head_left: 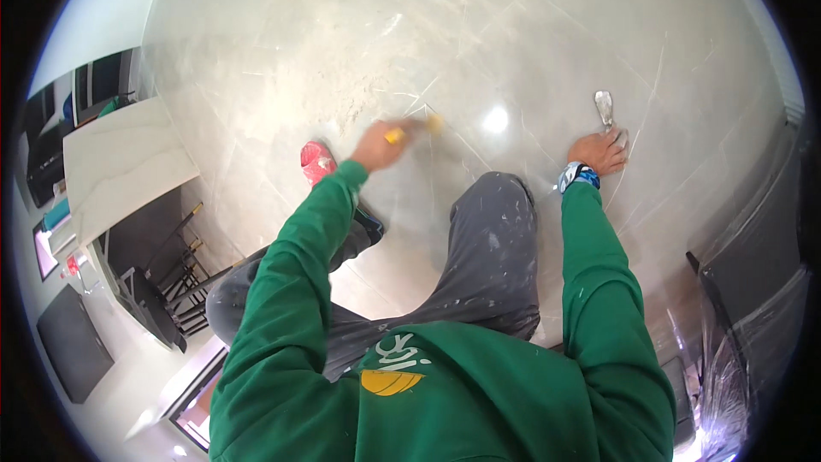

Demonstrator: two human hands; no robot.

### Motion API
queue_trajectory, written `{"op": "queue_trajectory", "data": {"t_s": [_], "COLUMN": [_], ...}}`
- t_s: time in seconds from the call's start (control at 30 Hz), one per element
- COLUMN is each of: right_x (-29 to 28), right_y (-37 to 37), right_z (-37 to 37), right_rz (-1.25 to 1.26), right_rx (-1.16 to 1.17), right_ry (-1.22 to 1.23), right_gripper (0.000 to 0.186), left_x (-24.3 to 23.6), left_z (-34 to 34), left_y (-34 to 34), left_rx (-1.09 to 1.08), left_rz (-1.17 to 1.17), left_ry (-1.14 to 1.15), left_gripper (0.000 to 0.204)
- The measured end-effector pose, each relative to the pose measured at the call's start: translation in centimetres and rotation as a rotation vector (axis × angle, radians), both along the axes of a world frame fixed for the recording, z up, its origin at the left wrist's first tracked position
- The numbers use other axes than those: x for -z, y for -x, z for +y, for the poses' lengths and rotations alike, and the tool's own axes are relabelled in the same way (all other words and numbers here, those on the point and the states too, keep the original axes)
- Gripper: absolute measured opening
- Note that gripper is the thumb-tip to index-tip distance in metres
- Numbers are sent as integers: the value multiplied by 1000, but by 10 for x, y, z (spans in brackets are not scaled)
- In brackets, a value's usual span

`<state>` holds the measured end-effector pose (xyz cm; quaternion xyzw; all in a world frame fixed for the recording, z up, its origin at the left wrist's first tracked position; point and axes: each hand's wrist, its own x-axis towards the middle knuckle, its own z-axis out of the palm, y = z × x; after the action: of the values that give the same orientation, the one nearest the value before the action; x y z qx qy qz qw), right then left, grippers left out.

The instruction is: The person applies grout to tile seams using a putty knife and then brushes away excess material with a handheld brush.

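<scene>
1. Two hands were seen low over a shiny pale grey tiled floor (513, 43), both at the ends of green sleeves.
2. The left hand (375, 145) was closed around a small yellow-handled tool (395, 134), with the fingers curled together on the handle.
3. The tool's pale yellow tip (435, 125) was blurred, so its shape could not be told. It was seen right at a thin line where floor tiles met.
4. The right hand (600, 152) was laid flat on the floor, well apart from the left hand. Its fingers looked a little spread and pressed down, but they were too small to be sure.
5. A small metal scraper with a flat grey blade (605, 108) was seen on the floor just beyond the right hand's fingertips. Whether it was touched could not be told.
6. A blue and white wristband (577, 176) was worn on the right wrist.
7. Grey trousers with white spots (487, 239) were seen between the arms, with one knee bent forward.
8. A red shoe (317, 160) was seen on the floor just beside the left hand.
9. A white slab-topped table (120, 162) and dark stools (171, 282) were seen far to the left.
</scene>
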<state>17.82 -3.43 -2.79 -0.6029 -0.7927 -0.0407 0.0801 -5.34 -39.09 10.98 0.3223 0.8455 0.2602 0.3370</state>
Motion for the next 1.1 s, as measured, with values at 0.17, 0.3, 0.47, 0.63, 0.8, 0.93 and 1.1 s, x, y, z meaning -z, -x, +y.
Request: {"op": "queue_trajectory", "data": {"t_s": [0.17, 0.3, 0.47, 0.63, 0.8, 0.93, 1.1], "right_x": [5, 1, 4, 2, -2, 7, -2], "right_y": [-1, -10, 3, -3, 1, -5, -10], "right_z": [-1, 2, -4, -1, 1, 1, 3], "right_rz": [41, 32, 15, 59, 32, -4, 42], "right_rx": [-20, -17, -33, -38, -23, 3, 6], "right_ry": [-32, -26, -1, -52, -2, 47, 18], "right_gripper": [42, 42, 40, 37, 38, 40, 39], "left_x": [-1, -22, -1, -18, -5, -16, -27], "left_z": [6, 33, -3, 13, 7, 25, 75], "left_y": [54, -6, 26, -2, 10, 47, -24], "left_rx": [-366, 135, -39, 526, 669, 76, 402], "left_rz": [118, 46, 243, 220, 210, 317, -89], "left_ry": [-57, -83, 128, -158, -4, 2, -119], "left_gripper": [28, 29, 30, 48, 46, 31, 37]}}
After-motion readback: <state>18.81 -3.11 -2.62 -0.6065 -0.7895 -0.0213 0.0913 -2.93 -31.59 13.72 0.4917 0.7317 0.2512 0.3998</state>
